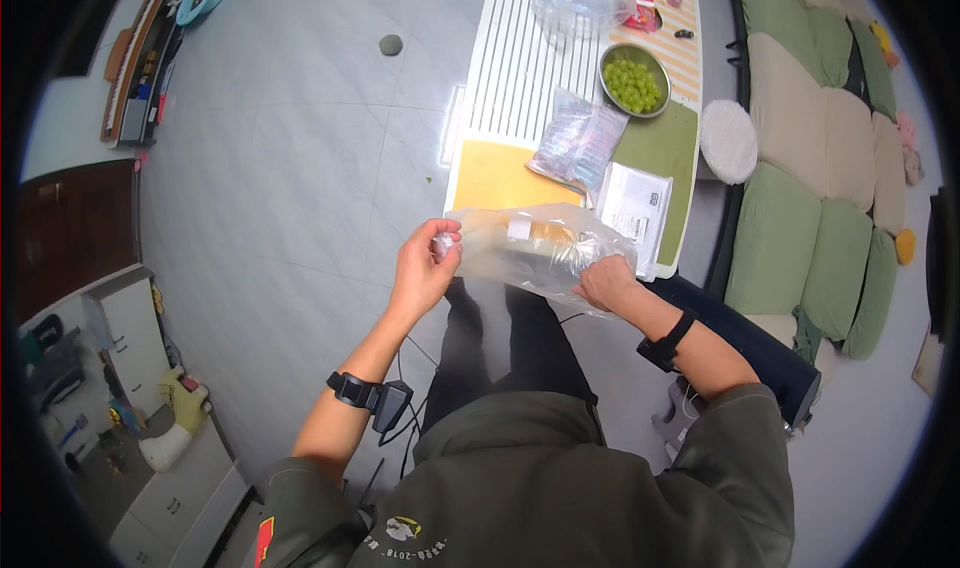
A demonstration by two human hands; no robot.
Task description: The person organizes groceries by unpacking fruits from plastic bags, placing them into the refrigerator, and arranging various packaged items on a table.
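A clear plastic bag (495, 249) is stretched between my two hands in front of the table's near edge. My left hand (425, 264) pinches its left end, where some plastic is bunched in the fingers. At the right end my right hand (609, 283) is closed in a fist on the plastic. A small white label (519, 227) sits on the bag. Through the film the yellow and white tabletop edge shows; whether anything lies inside the bag, I cannot tell. Just beyond it are a white printed packet (634, 200) and a clear bag with patterned contents (577, 140).
A metal bowl of green grapes (634, 81) stands farther up the striped table (499, 80). Crumpled clear plastic (577, 5) and a red packet (642, 16) lie at the far end. A round white stool (729, 142) and a green-and-beige sofa (795, 117) are to the right.
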